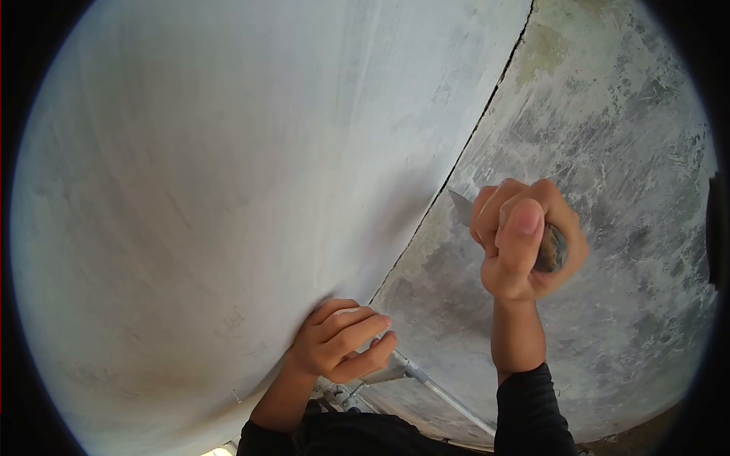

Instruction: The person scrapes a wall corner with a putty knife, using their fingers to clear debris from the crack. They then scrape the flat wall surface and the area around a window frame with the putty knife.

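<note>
My right hand point(525, 243) is closed round the handle of a knife point(461, 207). Its thin grey blade sticks out to the left of the fist, with the tip close to a dark crack point(471, 140). The mottled dark handle end shows at the right of the palm; the rest is covered by my fingers. Lower down, my left hand point(344, 342) is loosely curled beside the smooth pale surface point(228, 190), near the crack's lower end. Its thumb stands apart from the fingers, and nothing shows in it.
Right of the crack is a rough, scratched grey surface point(623, 228). A grey pipe point(449, 397) runs along the bottom beside my right sleeve. A dark object point(715, 232) stands at the far right edge. Black corners frame the round view.
</note>
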Available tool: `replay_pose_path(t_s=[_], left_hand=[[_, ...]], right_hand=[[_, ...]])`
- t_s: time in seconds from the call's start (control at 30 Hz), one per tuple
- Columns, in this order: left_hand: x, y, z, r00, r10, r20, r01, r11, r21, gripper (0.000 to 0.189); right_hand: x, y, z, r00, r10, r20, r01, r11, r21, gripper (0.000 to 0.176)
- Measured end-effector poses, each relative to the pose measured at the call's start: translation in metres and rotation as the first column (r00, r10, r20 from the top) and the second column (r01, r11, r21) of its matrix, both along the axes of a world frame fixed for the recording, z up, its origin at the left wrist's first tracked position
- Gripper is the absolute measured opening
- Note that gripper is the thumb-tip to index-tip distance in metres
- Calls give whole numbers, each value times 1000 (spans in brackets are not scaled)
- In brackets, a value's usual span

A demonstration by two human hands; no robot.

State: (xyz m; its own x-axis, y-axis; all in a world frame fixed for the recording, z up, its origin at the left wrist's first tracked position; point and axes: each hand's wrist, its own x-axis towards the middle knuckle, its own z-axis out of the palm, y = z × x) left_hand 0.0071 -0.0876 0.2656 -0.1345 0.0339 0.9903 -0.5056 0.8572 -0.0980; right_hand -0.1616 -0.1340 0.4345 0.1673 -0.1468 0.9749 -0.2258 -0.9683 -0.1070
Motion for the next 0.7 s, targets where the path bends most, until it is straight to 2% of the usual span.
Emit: replay_pose_path(t_s=[0.07, 0.13, 0.2, 0.27, 0.37, 0.53, 0.6, 0.67, 0.7], left_hand=[[0, 1, -1, 1000, -7, 25, 7, 1000, 4, 14], [2, 1, -2, 999, -25, 20, 25, 999, 25, 12], [2, 2, 2, 999, -35, -6, 35, 999, 27, 17], [0, 4, 3, 999, -48, -15, 49, 998, 36, 21], [2, 1, 4, 999, -39, -24, 39, 999, 23, 20], [0, 2, 5, 998, -44, -35, 45, 998, 32, 18], [1, 1, 5, 997, -56, -44, 57, 998, 34, 18], [-1, 3, 4, 997, -66, -44, 68, 997, 42, 18], [0, 3, 4, 997, -66, -37, 67, 997, 45, 19]], right_hand=[[-8, -11, -4, 997, -77, -28, 77, 997, -1, 25], [-2, -9, -7, 999, -47, -18, 46, 997, -62, 25], [0, -3, -6, 1000, 0, -14, 0, 1000, -1, 27], [-4, -20, -7, 984, -145, -99, 145, 989, -7, 28], [6, -4, -5, 999, 22, -36, -22, 1000, -5, 28], [-2, -16, -5, 987, -94, -130, 81, 991, -103, 26], [-1, -13, -6, 996, -34, -78, 27, 995, -96, 24], [-8, -22, -11, 997, -34, -76, 29, 997, -69, 24], [-11, -31, -15, 998, -7, -65, 10, 999, 35, 27]])
